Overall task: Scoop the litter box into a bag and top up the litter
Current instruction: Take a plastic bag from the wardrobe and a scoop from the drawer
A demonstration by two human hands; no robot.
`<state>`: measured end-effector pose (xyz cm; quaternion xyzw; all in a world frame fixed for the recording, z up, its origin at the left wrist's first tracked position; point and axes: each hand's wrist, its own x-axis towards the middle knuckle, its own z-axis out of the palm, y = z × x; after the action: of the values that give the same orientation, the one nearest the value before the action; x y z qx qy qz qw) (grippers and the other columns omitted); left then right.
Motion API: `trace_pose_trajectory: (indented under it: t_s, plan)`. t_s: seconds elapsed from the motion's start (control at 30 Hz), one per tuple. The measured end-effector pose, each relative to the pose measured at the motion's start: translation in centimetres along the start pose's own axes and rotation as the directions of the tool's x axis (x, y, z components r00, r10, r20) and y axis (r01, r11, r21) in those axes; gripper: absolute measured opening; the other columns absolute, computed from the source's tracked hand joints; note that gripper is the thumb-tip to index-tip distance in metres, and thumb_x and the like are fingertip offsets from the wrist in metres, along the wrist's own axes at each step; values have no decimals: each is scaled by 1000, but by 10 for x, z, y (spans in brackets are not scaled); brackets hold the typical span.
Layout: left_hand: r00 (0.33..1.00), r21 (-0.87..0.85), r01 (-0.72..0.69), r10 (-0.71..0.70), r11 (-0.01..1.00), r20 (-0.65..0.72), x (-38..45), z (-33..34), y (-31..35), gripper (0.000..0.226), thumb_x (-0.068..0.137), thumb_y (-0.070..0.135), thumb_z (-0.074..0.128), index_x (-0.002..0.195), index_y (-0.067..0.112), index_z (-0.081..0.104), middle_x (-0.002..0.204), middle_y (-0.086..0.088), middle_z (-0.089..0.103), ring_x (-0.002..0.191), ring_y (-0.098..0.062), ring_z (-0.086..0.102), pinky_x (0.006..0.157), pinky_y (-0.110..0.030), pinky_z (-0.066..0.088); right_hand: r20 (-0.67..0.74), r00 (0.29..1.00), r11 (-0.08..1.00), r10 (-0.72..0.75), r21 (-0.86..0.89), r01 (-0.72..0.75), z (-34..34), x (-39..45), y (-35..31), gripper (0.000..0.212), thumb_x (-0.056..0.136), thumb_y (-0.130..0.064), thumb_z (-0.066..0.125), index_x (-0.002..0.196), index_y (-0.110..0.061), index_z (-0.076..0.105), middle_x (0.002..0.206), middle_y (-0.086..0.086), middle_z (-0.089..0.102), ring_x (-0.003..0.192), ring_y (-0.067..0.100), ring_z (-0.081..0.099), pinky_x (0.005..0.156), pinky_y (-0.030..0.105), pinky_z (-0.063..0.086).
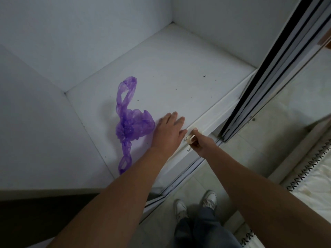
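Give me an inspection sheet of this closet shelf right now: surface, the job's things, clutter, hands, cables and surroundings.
Surface: white shelf inside a cabinet, with dark specks scattered on it.
Job's things: crumpled purple plastic bag lying on the shelf, handles stretched out; no litter box, scoop or litter in view.
Clutter: nothing seen beyond the specks.
Hands: left hand flat on the shelf, fingers straight, beside the bag; right hand pinches a small cream clip at the shelf's front edge.
Cables: nothing seen.
Surroundings: sliding door track to the right, tiled floor, white shoes, patterned fabric edge.

White cupboard shelf [179, 72] with sliding door [279, 68], above pale tiled floor [193, 187].
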<state>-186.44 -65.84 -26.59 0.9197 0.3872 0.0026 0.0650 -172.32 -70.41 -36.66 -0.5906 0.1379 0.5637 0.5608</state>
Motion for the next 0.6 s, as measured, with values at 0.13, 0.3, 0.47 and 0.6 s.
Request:
trace_pose_trajectory:
  t_s: [0.13, 0.3, 0.47, 0.6]
  plan:
    - [1000, 8, 5, -5, 1000, -5, 0, 1, 0, 47, 103, 40, 45, 144, 16, 46, 155, -11, 38, 144, -29, 32, 116, -42, 33, 57, 998, 1000, 25, -20, -24, -6, 3, 1, 33, 84, -26, 76, 101, -1, 64, 76, 10, 59, 69, 19, 62, 69, 33, 58]
    - [998, -3, 34, -34, 999, -60, -3, 9, 3, 46, 102, 38, 46, 141, 14, 50, 151, -13, 44, 141, -32, 38, 114, -47, 36, 33, 998, 988, -62, -138, 66, -22, 5, 10, 36, 88, -36, 71, 100, -3, 63, 94, 10, 65, 83, 19, 64, 80, 33, 56]
    - [989, 19, 29, -26, 999, -144, -1, 20, 3, 43, 101, 36, 50, 136, 12, 55, 146, -15, 49, 137, -34, 44, 111, -49, 38, -92, 994, 998, 58, 8, -57, -47, 27, 38, 29, 99, -19, 51, 117, 4, 54, 96, 14, 55, 84, 23, 57, 88, 37, 53]
    - [982, 44, 35, -26, 998, -186, -3, 28, 1, 48, 102, 41, 39, 139, 13, 53, 148, -14, 48, 139, -32, 42, 113, -48, 38, -122, 980, 985, 160, 85, -151, -45, 53, 53, 34, 99, -13, 49, 130, 0, 47, 116, 17, 50, 102, 29, 55, 87, 39, 51]
